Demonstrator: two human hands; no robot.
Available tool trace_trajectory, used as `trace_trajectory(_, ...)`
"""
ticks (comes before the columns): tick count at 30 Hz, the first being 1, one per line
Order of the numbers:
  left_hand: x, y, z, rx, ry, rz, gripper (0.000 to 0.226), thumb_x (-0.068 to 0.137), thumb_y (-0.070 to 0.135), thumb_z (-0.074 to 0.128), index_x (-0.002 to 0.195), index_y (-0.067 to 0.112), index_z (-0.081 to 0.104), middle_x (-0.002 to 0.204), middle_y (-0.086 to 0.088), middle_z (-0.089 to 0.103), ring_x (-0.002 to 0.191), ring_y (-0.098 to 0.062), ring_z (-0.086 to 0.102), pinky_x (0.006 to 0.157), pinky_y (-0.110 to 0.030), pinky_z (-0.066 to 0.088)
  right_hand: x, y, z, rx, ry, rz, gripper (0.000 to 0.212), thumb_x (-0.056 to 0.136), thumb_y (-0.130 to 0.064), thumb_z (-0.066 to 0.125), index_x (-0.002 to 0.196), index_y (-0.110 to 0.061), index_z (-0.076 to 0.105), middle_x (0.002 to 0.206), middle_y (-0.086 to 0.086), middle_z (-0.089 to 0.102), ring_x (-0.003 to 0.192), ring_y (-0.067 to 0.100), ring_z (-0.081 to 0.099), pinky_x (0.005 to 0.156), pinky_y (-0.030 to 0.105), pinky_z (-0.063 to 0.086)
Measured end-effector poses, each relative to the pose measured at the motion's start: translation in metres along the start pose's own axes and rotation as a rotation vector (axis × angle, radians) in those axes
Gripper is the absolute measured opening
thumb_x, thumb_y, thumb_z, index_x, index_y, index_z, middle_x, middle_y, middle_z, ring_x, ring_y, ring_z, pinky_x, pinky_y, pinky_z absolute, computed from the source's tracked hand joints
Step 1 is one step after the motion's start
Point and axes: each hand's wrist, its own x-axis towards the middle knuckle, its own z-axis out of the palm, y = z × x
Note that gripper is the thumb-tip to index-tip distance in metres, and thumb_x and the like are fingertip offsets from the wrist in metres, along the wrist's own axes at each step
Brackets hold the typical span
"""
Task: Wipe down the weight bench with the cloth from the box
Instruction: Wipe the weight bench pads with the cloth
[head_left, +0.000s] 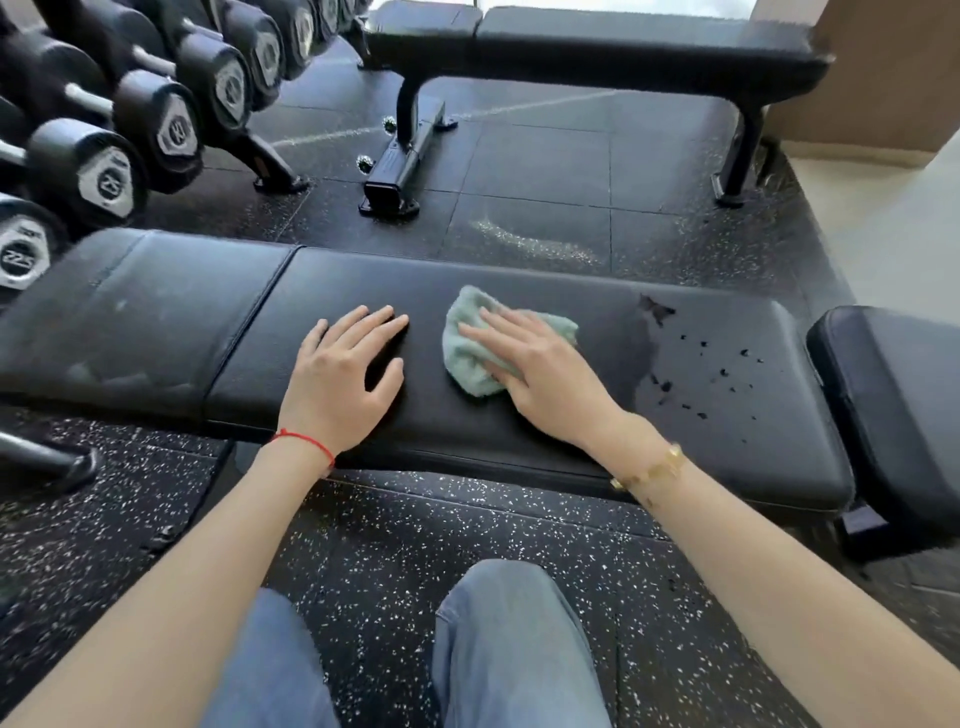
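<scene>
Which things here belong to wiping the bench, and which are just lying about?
In the job: green cloth, near weight bench, droplets, right hand, left hand.
Lying about: dumbbell rack, far bench.

"22.5" on dumbbell end (18, 257)

- My left hand (343, 379) lies flat, fingers spread and straight, arm extended forward.
- My right hand (540, 374) presses down palm-first, fingers straight, arm extended.
</scene>
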Motion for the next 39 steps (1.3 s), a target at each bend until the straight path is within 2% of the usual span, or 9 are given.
trace_trajectory(6,0.002,-0.001,0.001,-0.022,0.011,-0.009,0.051,0.090,0.045,0.041,0.138,0.033,0.054,0.146,0.010,0.050,0.140,-0.014,0.039,0.118,-0.047,0.023,-0.077,0.027,-0.040,-0.006,0.024,0.081,0.055,0.088,-0.005,0.048,0.140,-0.024,0.047,0.150,-0.002,0.040,0.142,0.016,0.030,0.119,0.036,0.016)
trace_trajectory(11,0.003,0.000,0.002,-0.013,0.023,0.000,0.050,0.088,0.043,0.043,0.135,0.031,0.056,0.144,0.009,0.053,0.138,-0.015,0.041,0.116,-0.048,0.024,-0.015,0.070,-0.038,-0.120,0.168,0.385,0.045,0.093,-0.016,0.053,0.137,-0.024,0.050,0.148,0.009,0.043,0.140,0.028,0.034,0.118,0.043,0.016)
trace_trajectory(15,0.003,-0.002,0.002,-0.016,0.024,0.006,0.050,0.089,0.044,0.042,0.135,0.031,0.056,0.144,0.009,0.052,0.139,-0.014,0.040,0.117,-0.047,0.023,-0.005,0.015,-0.005,-0.079,0.155,0.263,0.042,0.092,-0.020,0.054,0.133,-0.025,0.054,0.144,0.009,0.048,0.138,0.027,0.038,0.117,0.044,0.021)
trace_trajectory(18,0.002,-0.002,0.002,-0.020,0.021,0.018,0.050,0.089,0.044,0.042,0.136,0.030,0.055,0.145,0.008,0.052,0.139,-0.015,0.039,0.117,-0.046,0.022,-0.051,-0.024,-0.003,-0.007,0.081,0.119,0.042,0.094,-0.025,0.051,0.136,-0.028,0.051,0.147,0.000,0.044,0.140,0.017,0.033,0.119,0.036,0.019)
trace_trajectory(21,0.002,-0.004,0.002,-0.022,0.031,0.022,0.049,0.089,0.043,0.043,0.135,0.030,0.056,0.144,0.008,0.052,0.139,-0.015,0.040,0.116,-0.046,0.022,-0.094,-0.022,-0.020,0.007,0.055,0.111,0.043,0.095,-0.020,0.053,0.137,-0.029,0.049,0.149,-0.006,0.041,0.141,0.011,0.031,0.119,0.034,0.019)
trace_trajectory(27,0.002,-0.001,0.002,-0.025,0.034,0.008,0.049,0.089,0.043,0.044,0.135,0.031,0.056,0.144,0.009,0.053,0.138,-0.015,0.041,0.116,-0.046,0.022,-0.053,0.050,-0.047,-0.175,0.239,0.535,0.042,0.095,-0.014,0.049,0.136,-0.024,0.050,0.147,0.011,0.043,0.138,0.033,0.036,0.118,0.044,0.016)
trace_trajectory(31,0.003,-0.001,0.001,-0.022,0.031,0.011,0.049,0.088,0.044,0.043,0.134,0.031,0.056,0.143,0.008,0.053,0.138,-0.016,0.041,0.116,-0.048,0.024,-0.021,0.005,-0.010,-0.156,0.183,0.366,0.046,0.089,-0.018,0.045,0.133,-0.021,0.053,0.143,0.010,0.048,0.136,0.032,0.039,0.118,0.045,0.019)
trace_trajectory(35,0.002,-0.002,0.001,-0.021,0.014,0.012,0.051,0.089,0.045,0.041,0.136,0.031,0.055,0.145,0.008,0.052,0.139,-0.016,0.039,0.116,-0.047,0.023,-0.069,-0.039,-0.001,-0.062,0.096,0.139,0.047,0.092,-0.017,0.047,0.138,-0.025,0.048,0.147,0.001,0.044,0.141,0.017,0.033,0.119,0.036,0.017)
trace_trajectory(39,0.002,-0.003,-0.001,-0.023,0.006,0.017,0.050,0.090,0.044,0.043,0.137,0.031,0.054,0.146,0.007,0.051,0.140,-0.016,0.039,0.117,-0.047,0.023,-0.108,-0.001,-0.035,-0.117,0.185,0.271,0.045,0.092,-0.010,0.046,0.134,-0.025,0.052,0.146,0.000,0.046,0.139,0.023,0.036,0.118,0.040,0.020)
